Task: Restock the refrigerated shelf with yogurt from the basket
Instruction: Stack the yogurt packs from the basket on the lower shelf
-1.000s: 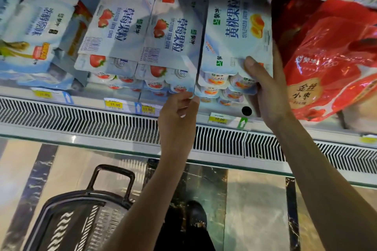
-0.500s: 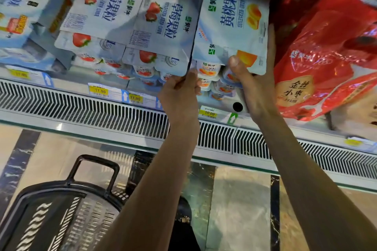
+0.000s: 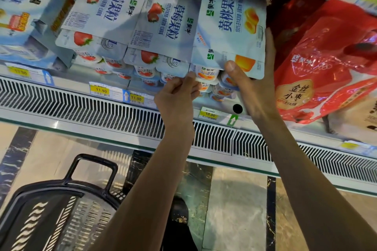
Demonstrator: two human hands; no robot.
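At lower left we see one black basket (image 3: 51, 208). On the shelf (image 3: 69, 84) above it, two strawberry yogurt packs (image 3: 106, 8) lie side by side, and one peach yogurt pack (image 3: 230, 24) lies just right of them. Our left hand (image 3: 177, 98) curls its fingers, pinching the peach pack's lower left corner. Our right hand (image 3: 255, 89) clamps its right edge, thumb in front. One red bag (image 3: 326, 71) lies at right.

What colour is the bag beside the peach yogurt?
The bag is red, gold label; head view.

Dim cool light; soft blur; edges bowed.
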